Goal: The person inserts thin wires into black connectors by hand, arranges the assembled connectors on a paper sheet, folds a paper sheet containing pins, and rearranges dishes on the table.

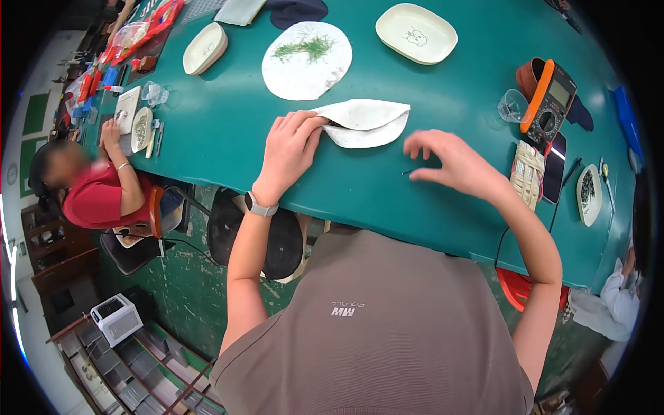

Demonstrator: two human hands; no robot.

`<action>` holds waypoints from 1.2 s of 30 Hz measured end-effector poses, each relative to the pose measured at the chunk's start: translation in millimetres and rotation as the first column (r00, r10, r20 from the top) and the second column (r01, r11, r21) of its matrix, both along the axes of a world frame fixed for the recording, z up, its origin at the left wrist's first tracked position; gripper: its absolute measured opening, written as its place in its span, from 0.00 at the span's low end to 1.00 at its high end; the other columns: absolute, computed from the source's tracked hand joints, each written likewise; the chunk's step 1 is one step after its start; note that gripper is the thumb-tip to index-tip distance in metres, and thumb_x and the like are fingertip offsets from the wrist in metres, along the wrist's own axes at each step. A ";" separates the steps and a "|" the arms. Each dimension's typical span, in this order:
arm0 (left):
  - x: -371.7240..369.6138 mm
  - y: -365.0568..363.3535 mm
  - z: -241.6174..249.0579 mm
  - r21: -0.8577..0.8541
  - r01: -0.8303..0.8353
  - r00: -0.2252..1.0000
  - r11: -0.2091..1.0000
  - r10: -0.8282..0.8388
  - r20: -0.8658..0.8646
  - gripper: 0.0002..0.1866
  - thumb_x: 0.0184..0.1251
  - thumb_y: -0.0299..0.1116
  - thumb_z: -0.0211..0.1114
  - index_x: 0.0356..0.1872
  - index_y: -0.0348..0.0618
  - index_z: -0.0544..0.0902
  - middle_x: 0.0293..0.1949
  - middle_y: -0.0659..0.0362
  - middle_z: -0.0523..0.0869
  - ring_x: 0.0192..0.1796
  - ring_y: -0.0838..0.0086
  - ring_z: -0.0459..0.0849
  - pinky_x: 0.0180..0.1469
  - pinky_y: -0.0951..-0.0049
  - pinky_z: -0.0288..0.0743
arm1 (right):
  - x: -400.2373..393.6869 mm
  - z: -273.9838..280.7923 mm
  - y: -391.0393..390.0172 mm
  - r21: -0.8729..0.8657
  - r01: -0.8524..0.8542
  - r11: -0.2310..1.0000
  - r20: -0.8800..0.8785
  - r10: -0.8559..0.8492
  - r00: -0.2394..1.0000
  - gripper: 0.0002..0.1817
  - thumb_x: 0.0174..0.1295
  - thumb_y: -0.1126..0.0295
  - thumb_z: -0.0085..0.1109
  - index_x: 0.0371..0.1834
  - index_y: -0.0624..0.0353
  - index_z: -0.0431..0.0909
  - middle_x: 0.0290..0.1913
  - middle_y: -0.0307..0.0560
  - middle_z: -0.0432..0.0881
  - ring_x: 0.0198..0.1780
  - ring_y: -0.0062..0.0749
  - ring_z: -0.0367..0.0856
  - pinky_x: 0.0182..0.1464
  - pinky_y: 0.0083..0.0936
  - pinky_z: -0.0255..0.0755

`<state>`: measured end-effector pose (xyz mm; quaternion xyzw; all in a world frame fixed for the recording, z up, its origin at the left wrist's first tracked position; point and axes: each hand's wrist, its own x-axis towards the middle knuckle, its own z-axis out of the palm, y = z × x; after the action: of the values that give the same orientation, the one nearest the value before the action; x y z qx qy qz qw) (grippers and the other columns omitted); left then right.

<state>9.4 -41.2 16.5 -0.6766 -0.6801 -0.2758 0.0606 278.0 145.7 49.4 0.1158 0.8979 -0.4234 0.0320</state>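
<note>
A round white sheet (370, 124), paper or thin cloth, is folded over on the green table with its flaps slightly parted. My left hand (290, 145) pinches its left end between thumb and fingers; something dark shows in the fold there. To the right of the sheet, my right hand (456, 164) hovers with fingers curved and apart, holding nothing visible. Close to that thumb lies a tiny dark piece (407, 172), too small to name. Beyond the folded sheet, a similar white round sheet (290, 76) lies flat with a heap of thin green strands (308, 47) on it.
Cream dishes stand at the back left (205, 50) and back right (416, 34). To the right are a multimeter (548, 104), a clear cup (512, 106), a phone (555, 169), a woven bundle (528, 173) and a dish of dark bits (588, 196). A person in red (114, 187) sits at left.
</note>
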 end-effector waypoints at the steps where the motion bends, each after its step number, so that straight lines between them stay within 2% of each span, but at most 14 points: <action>1: 0.7 -1.1 0.3 -0.024 0.006 1.000 1.000 -0.006 0.005 0.12 0.60 0.24 0.69 0.46 0.43 0.83 0.47 0.59 0.84 0.48 0.64 0.82 0.50 0.65 0.72 | 6.6 -2.7 -6.7 0.020 -0.029 0.999 0.008 0.029 1.000 0.14 0.59 0.70 0.71 0.45 0.55 0.78 0.43 0.41 0.79 0.50 0.38 0.76 0.52 0.35 0.74; 4: 2.3 1.3 0.4 -0.094 0.025 0.999 0.995 -0.022 0.028 0.20 0.57 0.30 0.74 0.52 0.43 0.82 0.53 0.58 0.82 0.54 0.62 0.81 0.55 0.63 0.71 | 7.4 -12.5 -17.2 0.082 0.012 0.997 -0.015 -0.011 1.000 0.10 0.60 0.71 0.69 0.43 0.55 0.79 0.41 0.40 0.77 0.49 0.38 0.75 0.51 0.34 0.73; 8: 6.5 8.7 13.6 -0.116 0.062 0.997 0.991 -0.057 0.046 0.32 0.51 0.39 0.80 0.58 0.43 0.80 0.60 0.57 0.80 0.61 0.61 0.77 0.60 0.61 0.68 | 4.6 -22.4 -24.2 0.192 -0.038 0.981 -0.091 0.056 0.994 0.04 0.65 0.73 0.62 0.39 0.58 0.77 0.39 0.43 0.75 0.47 0.39 0.75 0.50 0.34 0.73; 10: 4.0 11.7 18.6 -0.155 0.073 0.997 0.985 -0.068 0.040 0.37 0.49 0.42 0.81 0.61 0.42 0.79 0.62 0.56 0.79 0.63 0.60 0.77 0.62 0.60 0.67 | 1.5 -18.7 -25.1 0.138 -0.006 0.990 -0.094 0.019 0.995 0.05 0.66 0.74 0.61 0.39 0.60 0.75 0.40 0.44 0.74 0.45 0.40 0.76 0.48 0.34 0.73; 14: 2.3 19.1 19.5 -0.098 0.078 0.994 0.992 -0.071 0.079 0.39 0.48 0.40 0.82 0.65 0.43 0.78 0.65 0.54 0.79 0.64 0.58 0.76 0.64 0.60 0.68 | -33.7 -9.1 -23.9 -0.013 0.114 0.993 -0.114 -0.115 0.987 0.06 0.66 0.71 0.61 0.41 0.60 0.75 0.44 0.45 0.77 0.49 0.43 0.79 0.49 0.39 0.75; 16: 3.3 18.6 16.2 -0.100 0.082 0.992 0.992 -0.071 0.108 0.39 0.49 0.39 0.81 0.66 0.44 0.78 0.65 0.54 0.79 0.64 0.57 0.76 0.65 0.60 0.68 | -60.5 -8.4 -24.9 0.059 0.144 0.988 -0.131 -0.135 0.982 0.08 0.66 0.70 0.63 0.43 0.59 0.75 0.46 0.45 0.77 0.48 0.43 0.79 0.48 0.39 0.76; 17: 4.2 18.8 16.9 -0.095 0.082 0.991 0.992 -0.071 0.110 0.39 0.51 0.36 0.81 0.67 0.44 0.77 0.64 0.54 0.79 0.64 0.57 0.76 0.66 0.59 0.68 | -68.7 -8.3 -23.9 0.096 0.158 0.983 -0.141 -0.143 0.980 0.09 0.66 0.69 0.63 0.44 0.59 0.74 0.47 0.44 0.77 0.48 0.43 0.80 0.48 0.39 0.77; 20: 2.2 18.4 17.4 -0.082 0.062 0.993 0.995 -0.052 0.110 0.38 0.52 0.35 0.80 0.67 0.44 0.77 0.64 0.53 0.79 0.64 0.57 0.76 0.65 0.59 0.69 | -72.6 -7.8 -17.6 0.210 0.250 0.945 -0.391 -0.153 0.907 0.17 0.65 0.65 0.66 0.53 0.57 0.75 0.50 0.46 0.78 0.53 0.44 0.78 0.51 0.37 0.76; 23: 1.4 17.9 16.8 -0.059 0.058 0.987 0.997 -0.048 0.156 0.32 0.54 0.32 0.79 0.64 0.46 0.81 0.60 0.55 0.82 0.61 0.60 0.79 0.63 0.61 0.71 | -75.5 -11.1 -2.2 0.428 0.359 0.829 -0.501 -0.113 0.858 0.34 0.59 0.58 0.72 0.67 0.55 0.70 0.57 0.50 0.76 0.60 0.46 0.75 0.59 0.39 0.72; 26: 3.2 19.7 11.7 -0.012 0.055 0.978 0.998 -0.052 0.203 0.23 0.55 0.29 0.77 0.55 0.45 0.86 0.52 0.57 0.86 0.53 0.62 0.83 0.59 0.63 0.73 | -77.6 -20.1 3.2 0.216 0.214 0.953 -0.420 -0.107 0.901 0.50 0.50 0.57 0.79 0.78 0.51 0.62 0.61 0.51 0.72 0.64 0.50 0.70 0.66 0.47 0.66; 29: 0.8 24.7 -2.2 0.062 0.048 0.970 0.997 -0.061 0.235 0.14 0.56 0.25 0.76 0.45 0.43 0.89 0.43 0.58 0.89 0.45 0.64 0.85 0.53 0.65 0.76 | -74.6 -23.2 -3.3 0.350 0.158 0.923 -0.366 -0.021 0.931 0.60 0.44 0.53 0.82 0.82 0.49 0.56 0.63 0.50 0.71 0.64 0.47 0.69 0.70 0.46 0.62; 32: -0.7 29.7 -11.1 0.120 0.016 0.959 0.993 -0.049 0.281 0.09 0.56 0.21 0.74 0.38 0.41 0.89 0.37 0.58 0.89 0.41 0.65 0.86 0.47 0.67 0.79 | -75.0 -22.4 -6.6 0.448 0.100 0.888 -0.245 0.014 0.970 0.61 0.44 0.50 0.81 0.82 0.49 0.56 0.61 0.49 0.71 0.63 0.45 0.69 0.68 0.42 0.62; 33: -0.9 32.4 -11.4 0.138 0.005 0.953 0.990 -0.047 0.299 0.07 0.57 0.20 0.73 0.37 0.41 0.89 0.36 0.57 0.89 0.40 0.65 0.86 0.45 0.67 0.79 | -75.5 -22.4 -8.6 0.460 0.096 0.883 -0.220 0.009 0.975 0.51 0.48 0.53 0.79 0.77 0.51 0.64 0.58 0.47 0.73 0.60 0.41 0.70 0.65 0.39 0.63; 36: 1.4 33.9 -9.8 0.163 -0.026 0.934 0.986 -0.034 0.355 0.04 0.58 0.24 0.73 0.35 0.42 0.89 0.35 0.59 0.89 0.39 0.65 0.85 0.44 0.66 0.78 | -79.7 -22.5 -15.5 0.530 0.089 0.843 -0.202 0.023 0.979 0.37 0.52 0.60 0.76 0.67 0.54 0.73 0.56 0.46 0.74 0.59 0.39 0.71 0.61 0.38 0.64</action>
<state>10.9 -7.3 6.8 -0.6095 -0.6533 -0.4490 -0.0085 198.3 130.2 26.9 0.0923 0.9768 -0.1658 -0.0997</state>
